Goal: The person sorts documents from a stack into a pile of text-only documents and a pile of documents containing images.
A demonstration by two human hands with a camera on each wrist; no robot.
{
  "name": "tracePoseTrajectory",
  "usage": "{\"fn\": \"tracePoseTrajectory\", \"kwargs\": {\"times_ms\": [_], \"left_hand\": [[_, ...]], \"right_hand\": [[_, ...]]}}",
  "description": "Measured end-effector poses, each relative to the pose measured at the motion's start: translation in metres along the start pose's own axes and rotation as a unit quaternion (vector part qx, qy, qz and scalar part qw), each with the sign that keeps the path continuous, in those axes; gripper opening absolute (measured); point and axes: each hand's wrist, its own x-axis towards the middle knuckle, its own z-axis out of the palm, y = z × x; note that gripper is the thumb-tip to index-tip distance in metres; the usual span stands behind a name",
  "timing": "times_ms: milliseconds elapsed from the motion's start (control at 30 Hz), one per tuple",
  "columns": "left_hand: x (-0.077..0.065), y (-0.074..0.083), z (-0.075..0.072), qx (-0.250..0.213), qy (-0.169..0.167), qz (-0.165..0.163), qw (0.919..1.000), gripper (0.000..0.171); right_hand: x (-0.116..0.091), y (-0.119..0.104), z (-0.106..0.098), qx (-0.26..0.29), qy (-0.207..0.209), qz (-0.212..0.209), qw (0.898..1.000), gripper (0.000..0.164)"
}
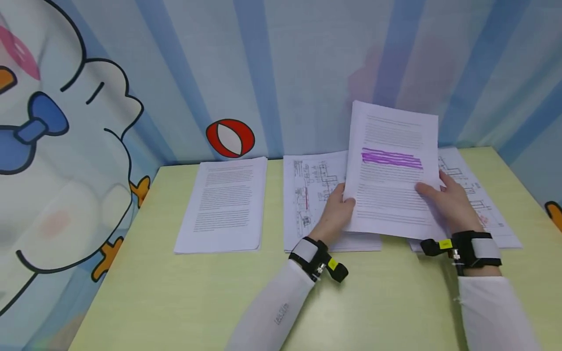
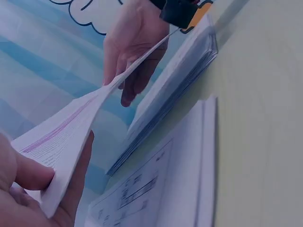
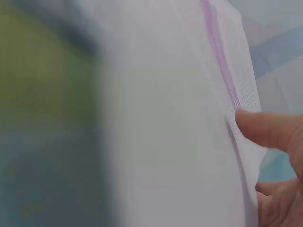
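A sheaf of printed paper (image 1: 391, 195) with purple highlighted lines is held up, tilted, above the table. My left hand (image 1: 332, 214) pinches its left edge, thumb on the printed face and fingers behind, as the left wrist view shows with the thumb (image 2: 33, 172) on top. At the right edge my right hand (image 1: 452, 202) grips the sheaf, thumb on the front and fingers behind. In the right wrist view the right thumb (image 3: 265, 127) lies on the page near the purple lines. Below the sheaf, a stack of diagram pages (image 1: 303, 204) is partly covered.
Another stack with diagrams (image 1: 487, 209) lies at the right, partly behind the right hand. A stack of text pages (image 1: 226, 204) lies to the left on the pale yellow table (image 1: 175, 292). A blue striped curtain (image 1: 307, 73) with cartoon figures hangs behind the table.
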Motion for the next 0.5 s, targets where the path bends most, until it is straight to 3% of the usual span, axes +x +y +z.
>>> {"fn": "tracePoseTrajectory", "kwargs": {"times_ms": [100, 233, 333, 500], "left_hand": [[-0.005, 0.005, -0.024, -0.017, 0.018, 0.005, 0.9997, 0.050], [-0.013, 0.005, -0.056, -0.039, 0.034, 0.021, 0.9985, 0.047], [-0.022, 0.002, -0.083, -0.048, 0.043, 0.038, 0.9972, 0.040], [-0.042, -0.007, -0.138, -0.040, 0.074, 0.051, 0.9952, 0.032]], "right_hand": [[-0.006, -0.014, 0.014, 0.101, -0.019, -0.007, 0.995, 0.081], [-0.017, -0.034, 0.037, 0.207, -0.041, -0.047, 0.976, 0.067], [-0.026, -0.050, 0.056, 0.211, -0.074, -0.076, 0.972, 0.060], [-0.038, -0.075, 0.092, 0.165, -0.156, -0.108, 0.968, 0.052]]}}
